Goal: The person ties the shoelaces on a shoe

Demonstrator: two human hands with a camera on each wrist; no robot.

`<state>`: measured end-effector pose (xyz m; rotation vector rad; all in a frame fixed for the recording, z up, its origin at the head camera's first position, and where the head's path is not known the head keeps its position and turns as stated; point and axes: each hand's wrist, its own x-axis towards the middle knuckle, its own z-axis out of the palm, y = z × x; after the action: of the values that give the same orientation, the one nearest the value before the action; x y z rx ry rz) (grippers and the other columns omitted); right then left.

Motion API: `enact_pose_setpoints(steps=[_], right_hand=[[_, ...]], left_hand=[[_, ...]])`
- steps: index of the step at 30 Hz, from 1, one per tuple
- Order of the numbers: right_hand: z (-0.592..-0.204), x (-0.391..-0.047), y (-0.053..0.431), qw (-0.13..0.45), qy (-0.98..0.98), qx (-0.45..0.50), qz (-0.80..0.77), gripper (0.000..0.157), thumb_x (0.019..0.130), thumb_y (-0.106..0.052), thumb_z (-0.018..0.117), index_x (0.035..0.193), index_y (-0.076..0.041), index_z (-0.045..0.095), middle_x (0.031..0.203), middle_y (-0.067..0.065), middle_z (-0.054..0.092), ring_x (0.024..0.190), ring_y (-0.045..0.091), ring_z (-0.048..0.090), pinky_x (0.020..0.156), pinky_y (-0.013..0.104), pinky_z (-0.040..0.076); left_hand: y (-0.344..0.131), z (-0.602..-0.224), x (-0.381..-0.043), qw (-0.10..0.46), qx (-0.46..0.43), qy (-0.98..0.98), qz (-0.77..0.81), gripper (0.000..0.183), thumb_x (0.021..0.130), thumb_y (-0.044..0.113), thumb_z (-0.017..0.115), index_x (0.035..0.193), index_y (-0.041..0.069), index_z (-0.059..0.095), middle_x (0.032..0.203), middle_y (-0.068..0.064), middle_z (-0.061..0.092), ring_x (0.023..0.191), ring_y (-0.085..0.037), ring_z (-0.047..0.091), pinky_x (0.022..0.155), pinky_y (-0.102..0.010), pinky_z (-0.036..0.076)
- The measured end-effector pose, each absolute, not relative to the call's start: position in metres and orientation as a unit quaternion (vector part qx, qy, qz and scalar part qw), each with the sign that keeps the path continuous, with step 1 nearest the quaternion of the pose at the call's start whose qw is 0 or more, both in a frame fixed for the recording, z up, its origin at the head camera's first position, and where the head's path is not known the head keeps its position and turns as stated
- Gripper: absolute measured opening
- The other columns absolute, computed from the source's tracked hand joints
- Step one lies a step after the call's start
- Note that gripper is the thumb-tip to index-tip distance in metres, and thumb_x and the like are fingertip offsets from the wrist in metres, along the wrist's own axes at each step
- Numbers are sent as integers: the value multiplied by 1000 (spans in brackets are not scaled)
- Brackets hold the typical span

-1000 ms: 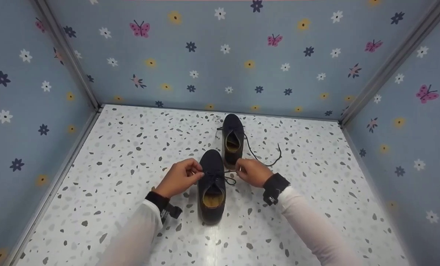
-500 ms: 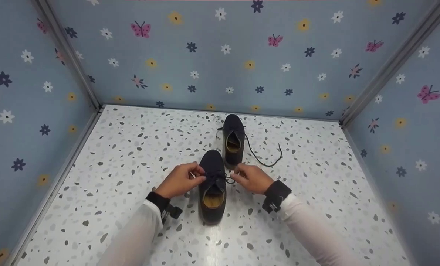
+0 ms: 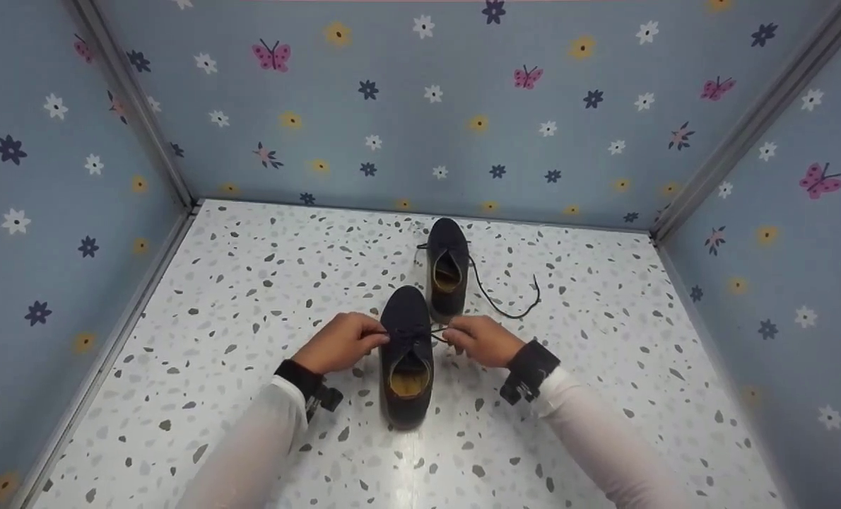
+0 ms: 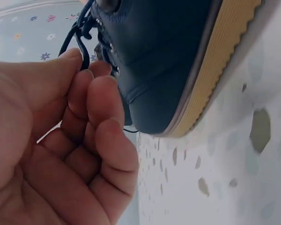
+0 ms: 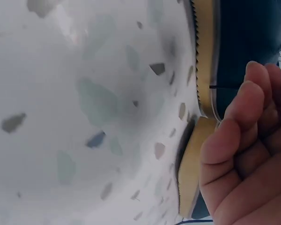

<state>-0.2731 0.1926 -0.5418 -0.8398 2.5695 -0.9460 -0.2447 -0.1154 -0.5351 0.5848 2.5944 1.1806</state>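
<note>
A dark navy lace-up shoe (image 3: 404,307) with a tan sole stands on the speckled surface, toe pointing away. On its left side my left hand (image 3: 341,343) pinches a loop of the dark shoelace (image 4: 85,52) between thumb and index finger, as the left wrist view shows. My right hand (image 3: 485,341), at the shoe's right side, pinches the lace (image 3: 438,330) that runs out from the knot. In the right wrist view its curled fingers (image 5: 246,105) stand beside the shoe's sole (image 5: 205,56); the thumb is mostly hidden there.
A second dark shoe (image 3: 447,235) stands just beyond, slightly right, its long loose lace (image 3: 495,307) trailing on the surface. Blue flowered panels (image 3: 420,141) enclose the back and both sides of the white speckled surface (image 3: 251,268).
My right hand has shifted slightly toward the near shoe, and its fingers have closed on the lace at the loop. My left hand stays at the shoe's left side. Both shoes stay put.
</note>
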Motion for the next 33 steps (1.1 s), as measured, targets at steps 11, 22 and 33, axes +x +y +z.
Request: enact_pose_setpoints(steps=[11, 22, 33], right_hand=[[-534, -279, 200, 105, 902, -307, -286, 28, 111, -23, 52, 93, -8, 67, 74, 0, 64, 67, 7, 59, 68, 29, 50], [-540, -278, 213, 71, 910, -312, -266, 37, 108, -23, 58, 72, -16, 54, 66, -6, 57, 61, 4, 51, 63, 26, 45], [-547, -278, 227, 70, 900, -343, -259, 43, 108, -24, 58, 66, -14, 50, 61, -10, 42, 57, 3, 40, 60, 23, 37]], left_hand=[[-134, -530, -245, 135, 251, 901, 327, 27, 104, 24, 65, 81, 13, 71, 62, 8, 57, 57, -7, 52, 59, -27, 45], [-151, -531, -245, 130, 268, 906, 300, 28, 105, 23, 63, 81, 8, 67, 66, 11, 50, 62, -6, 49, 63, -26, 42], [-171, -535, -246, 135, 285, 901, 297, 26, 103, 20, 64, 80, 9, 67, 67, 11, 52, 64, -6, 51, 63, -26, 42]])
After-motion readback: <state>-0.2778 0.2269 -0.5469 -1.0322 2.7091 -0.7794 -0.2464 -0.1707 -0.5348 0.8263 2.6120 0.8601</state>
